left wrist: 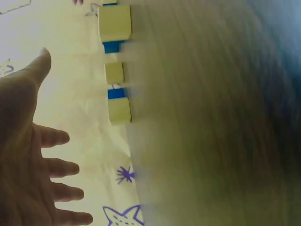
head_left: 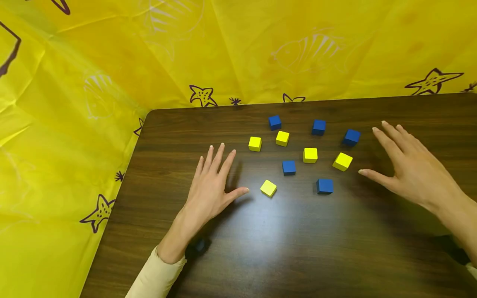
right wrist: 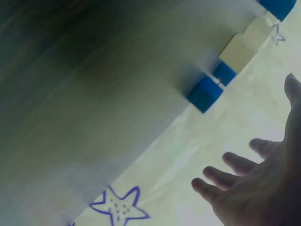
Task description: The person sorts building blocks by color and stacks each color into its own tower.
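Observation:
Several yellow cubes [head_left: 310,155] and several blue cubes [head_left: 325,186] lie scattered, each apart from the others, on the dark wooden table [head_left: 242,256]. My left hand [head_left: 208,186] is spread over the table to the left of them, its thumb tip pointing toward the nearest yellow cube [head_left: 268,188]. On the other side my right hand [head_left: 413,169] has its fingers extended, nearest to a yellow cube [head_left: 342,162] and a blue cube [head_left: 351,137]. Neither hand holds anything. In the left wrist view the straight fingers [left wrist: 61,167] show beside a row of cubes.
A yellow cloth [head_left: 238,49] with drawn fish and starfish hangs behind the table and along its left side. The table's back edge runs just beyond the farthest blue cubes. Light reflects off the tabletop in front of the cubes.

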Tool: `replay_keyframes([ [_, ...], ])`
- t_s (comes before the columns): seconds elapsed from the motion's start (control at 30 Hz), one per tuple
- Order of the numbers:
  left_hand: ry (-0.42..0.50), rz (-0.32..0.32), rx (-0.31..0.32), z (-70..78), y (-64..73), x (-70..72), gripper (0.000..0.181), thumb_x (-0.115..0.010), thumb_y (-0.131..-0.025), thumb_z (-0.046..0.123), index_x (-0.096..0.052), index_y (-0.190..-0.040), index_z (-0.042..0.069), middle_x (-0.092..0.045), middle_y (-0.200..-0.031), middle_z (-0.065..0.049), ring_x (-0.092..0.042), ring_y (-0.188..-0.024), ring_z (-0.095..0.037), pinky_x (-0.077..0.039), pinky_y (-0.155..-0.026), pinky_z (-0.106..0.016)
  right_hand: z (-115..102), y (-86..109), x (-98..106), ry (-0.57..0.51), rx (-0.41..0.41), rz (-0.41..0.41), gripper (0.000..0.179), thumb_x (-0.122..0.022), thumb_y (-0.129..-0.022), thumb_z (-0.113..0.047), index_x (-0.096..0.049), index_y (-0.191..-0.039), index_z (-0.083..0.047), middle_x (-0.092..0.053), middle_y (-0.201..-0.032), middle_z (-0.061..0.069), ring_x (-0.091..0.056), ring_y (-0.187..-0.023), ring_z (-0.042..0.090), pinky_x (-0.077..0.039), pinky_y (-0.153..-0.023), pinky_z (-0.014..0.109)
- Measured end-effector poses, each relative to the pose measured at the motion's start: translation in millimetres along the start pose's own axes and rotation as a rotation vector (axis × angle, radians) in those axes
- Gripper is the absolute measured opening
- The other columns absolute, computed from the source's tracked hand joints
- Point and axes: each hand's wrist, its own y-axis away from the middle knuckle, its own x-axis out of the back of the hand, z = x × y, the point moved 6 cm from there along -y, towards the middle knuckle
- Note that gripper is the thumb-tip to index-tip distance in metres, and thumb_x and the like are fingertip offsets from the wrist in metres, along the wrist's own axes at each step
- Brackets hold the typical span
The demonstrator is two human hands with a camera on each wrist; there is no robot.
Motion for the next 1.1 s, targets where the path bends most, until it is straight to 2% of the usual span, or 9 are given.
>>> replay_keyframes([
  [0.1, 0.042, 0.04, 0.0, 5.2, 2.4, 3.9, 0.096, -0.062, -0.084, 0.07, -0.028, -0.158, 0.018, -0.021, -0.163, -0.013, -0.016, -0.15, -0.036, -0.021, -0.117, -0.055, -10, -2.3, 3, -0.012, 0.044, 0.038, 0.101, -0.078, -0.083, -0.047, -0.022, -0.158, -0.009, -0.018, -0.162, 0.021, -0.019, -0.144, 0.05, -0.014, -0.117, 0.059],
  [0.27, 0.185, 0.153, 0.062, 8.1, 7.0, 11.3, 0.088, -0.073, -0.081, 0.062, -0.041, -0.151, 0.018, -0.036, -0.158, -0.008, -0.029, -0.146, -0.029, -0.034, -0.111, -0.055, -25, -4.8, 8, -0.027, 0.113, 0.086, 0.1, -0.081, -0.079, -0.045, -0.029, -0.157, -0.011, -0.025, -0.161, 0.017, -0.03, -0.141, 0.048, -0.023, -0.114, 0.059],
  [0.33, 0.231, 0.198, 0.076, 9.2, 9.0, 13.1, 0.085, -0.076, -0.08, 0.058, -0.045, -0.148, 0.017, -0.041, -0.154, -0.006, -0.035, -0.144, -0.028, -0.038, -0.108, -0.055, -31, -6.0, 10, -0.032, 0.148, 0.11, 0.098, -0.08, -0.079, -0.049, -0.032, -0.155, -0.011, -0.028, -0.159, 0.017, -0.036, -0.136, 0.05, -0.029, -0.111, 0.061],
  [0.53, 0.323, 0.31, 0.05, 16.5, 14.2, 14.9, 0.068, -0.081, -0.08, 0.046, -0.058, -0.136, 0.014, -0.056, -0.141, -0.002, -0.052, -0.129, -0.022, -0.049, -0.097, -0.045, -51, -9.0, 12, -0.049, 0.226, 0.168, 0.091, -0.051, -0.088, -0.074, -0.04, -0.152, -0.011, -0.037, -0.155, 0.017, -0.049, -0.121, 0.051, -0.042, -0.093, 0.063],
  [0.63, 0.359, 0.354, 0.04, 20.6, 17.1, 14.1, 0.06, -0.084, -0.079, 0.039, -0.063, -0.13, 0.015, -0.061, -0.133, 0.001, -0.057, -0.121, -0.018, -0.052, -0.091, -0.041, -64, -10.6, 10, -0.061, 0.271, 0.186, 0.089, -0.044, -0.09, -0.075, -0.043, -0.15, -0.008, -0.041, -0.152, 0.017, -0.051, -0.121, 0.048, -0.042, -0.098, 0.058],
  [0.73, 0.383, 0.36, 0.035, 25.8, 19.0, 10.6, 0.059, -0.086, -0.076, 0.037, -0.065, -0.127, 0.015, -0.064, -0.128, 0.003, -0.06, -0.116, -0.017, -0.054, -0.088, -0.04, -75, -13.1, 7, -0.082, 0.302, 0.18, 0.087, -0.046, -0.092, -0.073, -0.044, -0.149, -0.008, -0.042, -0.152, 0.015, -0.051, -0.123, 0.044, -0.04, -0.104, 0.052],
  [0.8, 0.393, 0.339, 0.035, 29.6, 19.6, 7.3, 0.059, -0.086, -0.076, 0.036, -0.065, -0.127, 0.016, -0.064, -0.127, 0.003, -0.061, -0.115, -0.015, -0.054, -0.087, -0.039, -82, -15.2, 4, -0.098, 0.314, 0.175, 0.086, -0.046, -0.092, -0.072, -0.043, -0.15, -0.008, -0.043, -0.152, 0.013, -0.05, -0.125, 0.042, -0.04, -0.105, 0.049],
  [0.97, 0.411, 0.279, 0.03, 35.9, 18.2, 3.1, 0.057, -0.086, -0.076, 0.034, -0.065, -0.126, 0.017, -0.065, -0.124, 0.005, -0.061, -0.115, -0.011, -0.054, -0.088, -0.037, -93, -20.4, 0, -0.127, 0.342, 0.171, 0.083, -0.05, -0.092, -0.069, -0.044, -0.149, -0.009, -0.045, -0.15, 0.012, -0.054, -0.12, 0.036, -0.044, -0.096, 0.051],
  [1.1, 0.428, 0.248, -0.011, 38.9, 15.8, 2.2, 0.054, -0.086, -0.077, 0.032, -0.067, -0.124, 0.015, -0.065, -0.123, 0.006, -0.061, -0.115, -0.01, -0.053, -0.091, -0.034, -103, -22.8, -2, -0.145, 0.353, 0.169, 0.082, -0.049, -0.093, -0.069, -0.044, -0.149, -0.01, -0.048, -0.148, 0.011, -0.058, -0.113, 0.033, -0.046, -0.09, 0.052],
])
